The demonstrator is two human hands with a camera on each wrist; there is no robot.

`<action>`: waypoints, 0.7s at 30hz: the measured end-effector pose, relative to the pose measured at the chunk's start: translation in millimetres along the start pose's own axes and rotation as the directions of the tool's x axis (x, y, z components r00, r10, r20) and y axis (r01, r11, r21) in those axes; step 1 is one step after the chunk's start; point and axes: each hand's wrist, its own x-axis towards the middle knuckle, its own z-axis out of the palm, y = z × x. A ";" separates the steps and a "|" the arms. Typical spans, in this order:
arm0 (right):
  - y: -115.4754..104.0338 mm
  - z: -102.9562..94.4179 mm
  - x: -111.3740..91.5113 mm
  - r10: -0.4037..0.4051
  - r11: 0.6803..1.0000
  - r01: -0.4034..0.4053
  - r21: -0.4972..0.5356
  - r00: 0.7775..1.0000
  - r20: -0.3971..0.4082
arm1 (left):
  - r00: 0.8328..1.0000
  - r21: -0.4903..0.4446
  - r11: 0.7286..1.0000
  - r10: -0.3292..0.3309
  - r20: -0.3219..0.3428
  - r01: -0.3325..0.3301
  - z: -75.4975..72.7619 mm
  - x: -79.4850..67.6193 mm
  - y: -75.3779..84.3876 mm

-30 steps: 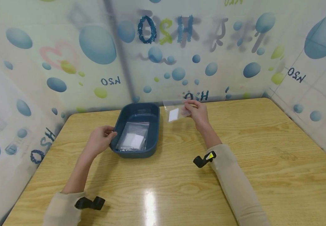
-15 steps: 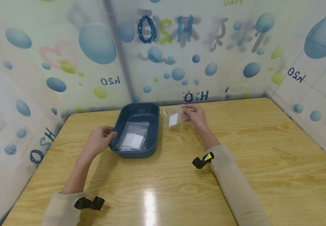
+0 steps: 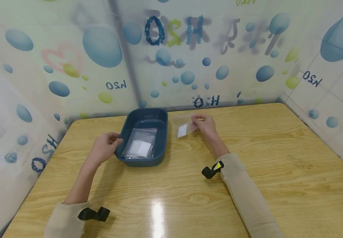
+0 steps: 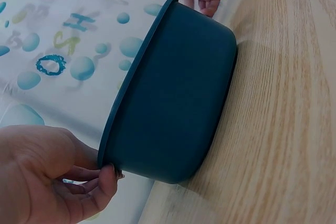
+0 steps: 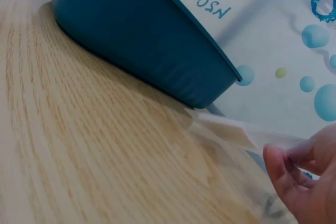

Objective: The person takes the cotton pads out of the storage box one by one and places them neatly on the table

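My left hand (image 3: 106, 147) pinches the left rim of a dark blue plastic basin (image 3: 162, 142) that stands on the table. In the left wrist view the thumb and fingers of that hand close on the rim at one end. Inside the basin lie clear zip bags (image 3: 140, 145) with white cards in them, overlapping. To the basin's right, my right hand (image 3: 205, 126) pinches one side of another clear zip bag (image 3: 182, 127), which has a white piece inside. In the right wrist view this bag (image 5: 226, 131) lies nearly flat, close over the table beside the basin.
The wood-grain table (image 3: 189, 198) reaches back to a wall (image 3: 171, 72) printed with blue and green bubbles. Side walls with the same print flank it left and right. Each sleeve cuff carries a black camera mount (image 3: 94, 214).
My right hand has lowered the zip bag toward the table, a little nearer to me. The left hand and the basin have stayed in place.
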 end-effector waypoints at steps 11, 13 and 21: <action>8.2 3.1 3.3 -0.036 0.980 0.027 -0.198 0.999 -0.040 | 1.000 0.013 1.000 -0.004 -0.009 0.004 -0.3 0.1 0.5; 9.4 3.8 3.0 -0.060 0.966 0.046 -0.255 0.997 -0.049 | 1.000 0.013 1.000 -0.006 -0.008 0.006 -0.2 0.0 0.8; 10.2 5.7 -0.7 -0.150 0.888 0.091 -0.451 0.984 -0.097 | 1.000 0.016 1.000 -0.004 -0.005 0.004 -0.9 0.0 1.1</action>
